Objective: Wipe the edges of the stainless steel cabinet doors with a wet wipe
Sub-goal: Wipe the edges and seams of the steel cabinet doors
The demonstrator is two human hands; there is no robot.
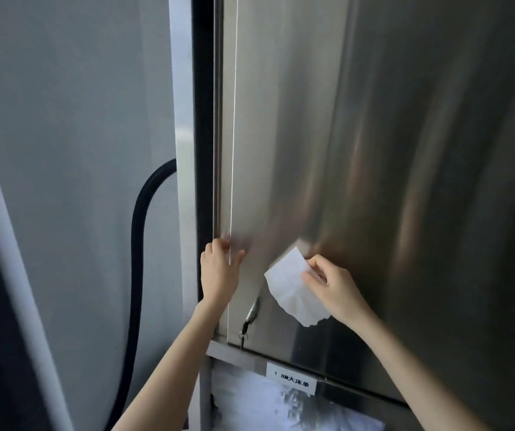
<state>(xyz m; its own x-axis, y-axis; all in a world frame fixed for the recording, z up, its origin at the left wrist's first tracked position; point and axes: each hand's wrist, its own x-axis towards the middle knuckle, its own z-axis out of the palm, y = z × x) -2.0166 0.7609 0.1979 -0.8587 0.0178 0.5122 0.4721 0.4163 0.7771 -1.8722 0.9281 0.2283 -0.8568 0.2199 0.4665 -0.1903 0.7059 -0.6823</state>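
My left hand [220,270] grips the door [312,135] edge, nine o'clock of the wipe [292,290]. Right hand [332,286] pinches its corner. Looks limp, light, damp; I'd bunch it before rubbing.

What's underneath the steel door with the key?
Below the steel door: a white label, then something pale and crumpled. The right forearm covers what lies further right.
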